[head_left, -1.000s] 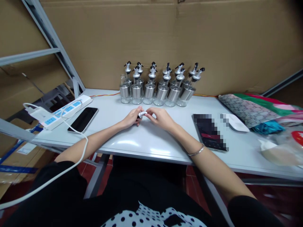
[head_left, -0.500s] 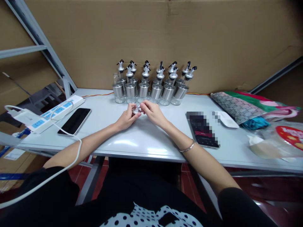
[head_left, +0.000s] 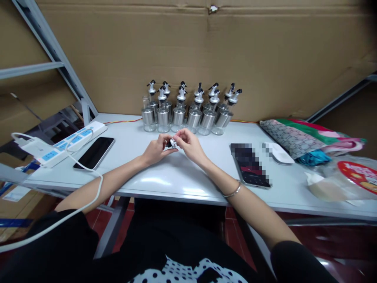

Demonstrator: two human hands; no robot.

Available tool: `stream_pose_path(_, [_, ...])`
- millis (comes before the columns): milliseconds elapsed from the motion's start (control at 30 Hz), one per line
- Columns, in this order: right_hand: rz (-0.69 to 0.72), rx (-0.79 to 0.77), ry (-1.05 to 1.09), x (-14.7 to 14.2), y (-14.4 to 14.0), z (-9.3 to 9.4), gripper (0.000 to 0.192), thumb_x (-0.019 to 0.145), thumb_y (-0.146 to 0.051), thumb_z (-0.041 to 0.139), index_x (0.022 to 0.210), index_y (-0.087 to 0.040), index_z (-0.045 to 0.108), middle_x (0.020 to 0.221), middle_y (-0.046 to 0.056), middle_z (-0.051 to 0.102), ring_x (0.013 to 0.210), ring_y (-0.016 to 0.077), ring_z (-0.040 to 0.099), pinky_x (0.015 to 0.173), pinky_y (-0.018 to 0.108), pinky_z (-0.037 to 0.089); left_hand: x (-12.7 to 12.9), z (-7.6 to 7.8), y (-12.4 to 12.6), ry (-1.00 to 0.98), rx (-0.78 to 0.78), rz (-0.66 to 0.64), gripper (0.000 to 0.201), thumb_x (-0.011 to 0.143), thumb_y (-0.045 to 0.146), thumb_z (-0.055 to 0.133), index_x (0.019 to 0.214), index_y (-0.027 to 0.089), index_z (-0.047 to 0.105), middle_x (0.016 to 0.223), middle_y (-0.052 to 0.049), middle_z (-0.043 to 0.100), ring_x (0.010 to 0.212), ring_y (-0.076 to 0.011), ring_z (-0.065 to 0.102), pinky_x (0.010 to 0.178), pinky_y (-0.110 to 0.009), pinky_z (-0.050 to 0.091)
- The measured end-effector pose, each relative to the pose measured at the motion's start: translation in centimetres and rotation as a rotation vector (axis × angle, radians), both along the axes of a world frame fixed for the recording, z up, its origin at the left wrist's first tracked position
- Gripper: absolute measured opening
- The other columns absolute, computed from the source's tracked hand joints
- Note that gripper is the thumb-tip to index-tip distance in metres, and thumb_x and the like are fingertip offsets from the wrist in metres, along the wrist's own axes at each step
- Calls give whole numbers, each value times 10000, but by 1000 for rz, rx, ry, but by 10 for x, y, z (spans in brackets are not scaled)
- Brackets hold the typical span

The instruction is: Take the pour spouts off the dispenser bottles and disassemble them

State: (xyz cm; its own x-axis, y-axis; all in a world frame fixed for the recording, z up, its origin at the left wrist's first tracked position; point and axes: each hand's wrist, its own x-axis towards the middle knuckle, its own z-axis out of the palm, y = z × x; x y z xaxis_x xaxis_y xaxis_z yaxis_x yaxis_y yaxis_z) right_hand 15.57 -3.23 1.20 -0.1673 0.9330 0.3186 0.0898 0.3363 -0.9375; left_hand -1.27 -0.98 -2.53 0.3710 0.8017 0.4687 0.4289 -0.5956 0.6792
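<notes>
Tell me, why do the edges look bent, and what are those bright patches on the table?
Head view: the wide lens bows the shelf frame and table edge; the corners darken. Overhead light glares as pale patches on the glossy tabletop near the hands. Two blocks are pixelated beside the mouse.

The small part between both hands now shows dark (formerly white).

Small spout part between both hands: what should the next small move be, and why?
Probably keep turning the small spout part between the fingertips until seated: left hand and right hand both pinch it above the table, and the bottles behind already carry spouts.
</notes>
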Motion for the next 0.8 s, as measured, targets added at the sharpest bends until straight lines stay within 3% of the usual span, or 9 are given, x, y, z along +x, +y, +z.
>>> stream_pose_path(167, [213,-396,288,1,0,2,467,596,-580,738,754,-191,534,562,-73,488,495,61,437,519,215,371,-3,6,1,16,48,-56,519,763,539,619,1114,192,460,828,-6,551,559,-90,453,597,-226,382])
stream_pose_path(333, [260,-489,312,-2,-6,4,321,710,-474,662,793,-177,573,637,-38,561,528,60,499,564,210,417,3,10,-6,-61,158,-79,453,860,537,484,1140,181,483,1038,-80,532,728,-123,517,721,-256,455])
stream_pose_path(433, [196,-454,221,-1,-6,3,226,746,-395,599,817,-183,572,740,-17,595,625,77,549,594,206,422,8,12,-10,-95,190,-74,401,868,477,509,1136,178,489,1024,-70,506,742,-119,509,694,-237,458])
stream_pose_path(600, [-72,-223,134,0,1,0,177,721,-356,576,802,-207,525,757,-40,574,684,90,546,629,223,419,6,13,-7,-1,282,-5,334,852,337,562,1155,200,523,956,-30,515,636,-91,454,715,-248,433])
stream_pose_path(800, [28,-89,108,0,3,-5,219,684,-359,628,778,-201,509,644,-55,569,609,99,552,660,273,442,2,11,0,110,413,102,311,828,276,612,1128,197,588,840,-3,555,679,-122,479,811,-296,370])
